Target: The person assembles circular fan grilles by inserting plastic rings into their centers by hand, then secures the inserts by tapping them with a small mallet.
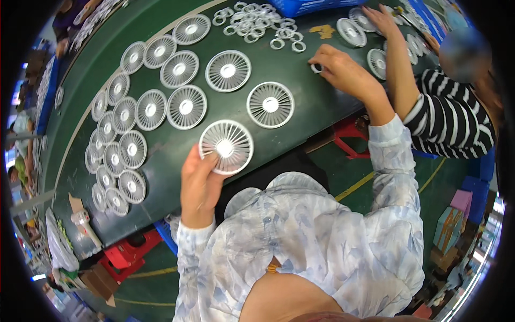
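My left hand (199, 185) grips the rim of a round white slatted grille (240, 140), its thumb on the face near the bright centre. This grille is lifted near the table's front edge. Out to the right, my right hand (343, 72) pinches a small white ring (317, 68) between thumb and fingers just over the table. Between the two hands another slatted grille (270, 104) lies flat on the green table (268, 145). Many more such grilles (186, 107) spread over the table's left side. Beyond them sits a heap of loose white rings (257, 21).
A blue crate (306, 6) stands at the far edge behind the rings, near some small tan pieces (322, 31). At the right, a co-worker in a striped sleeve (456, 112) reaches over more grilles (352, 32). Red stools (129, 251) stand under the table.
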A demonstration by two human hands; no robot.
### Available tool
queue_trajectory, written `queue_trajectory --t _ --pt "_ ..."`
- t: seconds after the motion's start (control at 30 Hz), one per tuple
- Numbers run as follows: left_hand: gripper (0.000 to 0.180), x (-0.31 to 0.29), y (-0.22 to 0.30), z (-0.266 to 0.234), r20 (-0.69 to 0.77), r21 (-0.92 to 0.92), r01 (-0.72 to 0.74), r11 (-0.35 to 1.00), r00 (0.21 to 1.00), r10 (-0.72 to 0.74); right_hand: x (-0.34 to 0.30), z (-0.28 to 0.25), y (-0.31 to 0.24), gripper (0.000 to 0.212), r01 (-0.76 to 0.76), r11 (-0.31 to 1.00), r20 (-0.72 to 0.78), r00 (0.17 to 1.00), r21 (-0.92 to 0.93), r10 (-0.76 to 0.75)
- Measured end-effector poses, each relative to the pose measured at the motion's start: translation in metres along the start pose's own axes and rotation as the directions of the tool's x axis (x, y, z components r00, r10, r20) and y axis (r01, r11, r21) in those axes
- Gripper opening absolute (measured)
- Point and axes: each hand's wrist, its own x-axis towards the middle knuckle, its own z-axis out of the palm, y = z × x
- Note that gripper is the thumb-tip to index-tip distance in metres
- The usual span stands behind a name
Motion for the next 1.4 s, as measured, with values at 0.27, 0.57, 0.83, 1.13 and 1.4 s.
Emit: queue_trajectory --t 0.27,0.57,0.83,1.13,1.4 --pt "0.036 0.009 -0.016 0.012 0.064 0.065 0.005 0.998 0.998 -0.009 0.011 0.012 -0.111 0.022 -0.042 0.855 -0.141 0.981 0.517 0.134" --pt "0.031 0.002 -0.022 0.018 0.056 0.119 -0.143 0.983 0.989 0.137 0.016 0.051 -0.185 0.025 0.129 0.829 -0.254 0.967 0.544 0.016" --pt "0.030 0.000 -0.026 0.012 0.056 0.144 -0.205 0.968 0.979 0.198 0.019 0.051 -0.192 0.029 0.107 0.843 -0.227 0.974 0.527 0.019" --pt "0.031 0.000 -0.035 0.010 0.070 0.100 -0.321 0.942 0.946 0.315 0.025 0.056 -0.200 0.028 0.190 0.880 -0.365 0.931 0.435 -0.020" --pt "0.028 -0.002 -0.035 0.006 0.078 0.328 -0.548 0.769 0.827 0.557 0.033 0.071 -0.212 0.027 0.233 0.841 -0.510 0.858 0.488 0.059"
